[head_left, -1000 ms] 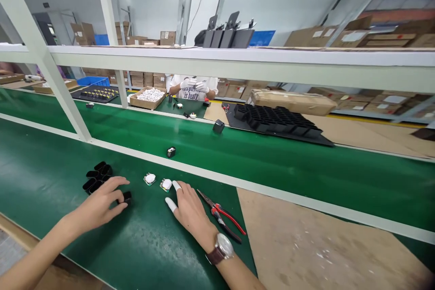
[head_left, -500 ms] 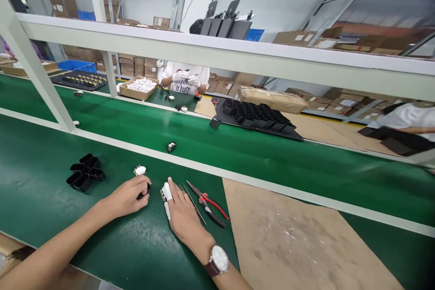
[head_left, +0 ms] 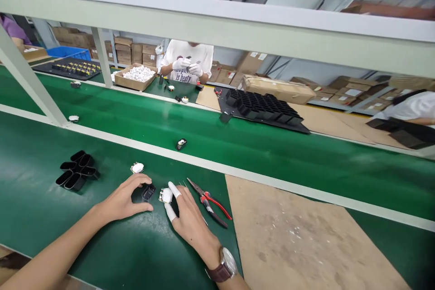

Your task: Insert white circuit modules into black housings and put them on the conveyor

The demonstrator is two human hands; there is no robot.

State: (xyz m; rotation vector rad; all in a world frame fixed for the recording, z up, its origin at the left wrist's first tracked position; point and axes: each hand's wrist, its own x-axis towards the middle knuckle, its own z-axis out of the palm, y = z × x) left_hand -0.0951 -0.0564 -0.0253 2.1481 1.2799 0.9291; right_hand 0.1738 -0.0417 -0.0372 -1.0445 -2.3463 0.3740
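My left hand (head_left: 127, 197) is spread on the green table, thumb and fingers apart around a small black case (head_left: 148, 191) that stands between them. My right hand (head_left: 190, 215), with white covers on two fingertips, is open beside a small white part with metal bits (head_left: 166, 195). Another white part (head_left: 137, 167) lies just beyond my left fingers. Red and black pliers (head_left: 210, 204) lie to the right of my right hand, with thin metal rods partly hidden under that hand.
Black oval sleeves (head_left: 77, 171) stand in a cluster at left. Brown cardboard (head_left: 306, 235) covers the right side. A black piece (head_left: 181, 144) sits on the green belt (head_left: 142, 122) beyond the pale rail (head_left: 197, 162). Across it, a person (head_left: 186, 61) in white gloves handles something small.
My left hand has opened from around the black case. My right fingers have spread, uncovering the white part. The view has tilted down, and the black piece on the belt sits slightly farther right.
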